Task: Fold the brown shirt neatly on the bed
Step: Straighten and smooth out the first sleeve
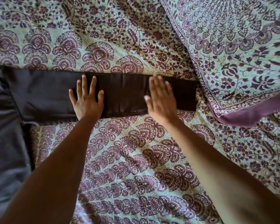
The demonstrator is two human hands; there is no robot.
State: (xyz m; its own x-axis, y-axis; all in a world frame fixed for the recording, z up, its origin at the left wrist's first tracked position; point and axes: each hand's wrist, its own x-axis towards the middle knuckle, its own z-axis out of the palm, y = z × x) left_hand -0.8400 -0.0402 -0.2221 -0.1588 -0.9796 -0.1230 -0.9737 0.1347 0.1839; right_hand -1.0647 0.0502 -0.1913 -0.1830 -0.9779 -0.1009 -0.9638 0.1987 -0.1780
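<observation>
Both hands are down on the brown shirt (128,94), which lies as a long, narrow folded band across the patterned bed (120,159), running from the left hand over to the right hand and a little beyond. The left hand (86,98) is pressed flat, palm down, with fingers straight and fanned wide. It grips nothing, and its heel sits at the band's near edge. The right hand (162,99) is flat too, fingers straight and held close together, palm facing the cloth and holding nothing. It is slightly blurred, so I cannot tell if it presses the fabric or sits just above it. Between the two hands the shirt shows a few faint upright creases. Just past the right hand's fingertips the band ends, close beside the corner of a patterned pillow (241,54) with a plain purple edge. To the outside of the left hand, greyer cloth (42,94) carries on in the same strip. I cannot tell whether that is more of the shirt or another piece.
</observation>
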